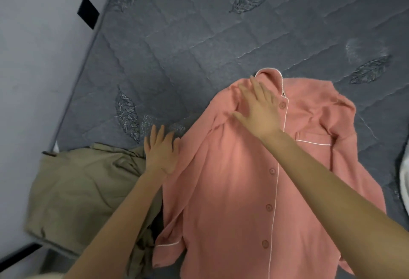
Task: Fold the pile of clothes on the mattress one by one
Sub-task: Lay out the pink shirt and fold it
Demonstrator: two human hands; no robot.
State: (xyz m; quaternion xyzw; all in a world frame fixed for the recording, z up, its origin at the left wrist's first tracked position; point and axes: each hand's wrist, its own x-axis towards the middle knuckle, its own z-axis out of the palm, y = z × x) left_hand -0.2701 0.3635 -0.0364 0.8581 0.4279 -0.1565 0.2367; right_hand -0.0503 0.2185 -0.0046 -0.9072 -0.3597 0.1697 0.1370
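Khaki cloth (77, 185) lies bunched at the near left of the mattress (199, 35), waiting its turn, I judge. My left hand (160, 148) rests flat-fingered at the left edge of the pink shirt (232, 190); my right hand (259, 108), fingers spread, presses near its collar, probably flattening it for folding.

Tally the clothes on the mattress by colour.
Pink: 1, the buttoned shirt
Olive: 1, the crumpled garment
White: 1, cloth at the right edge, mostly out of frame
Total: 3
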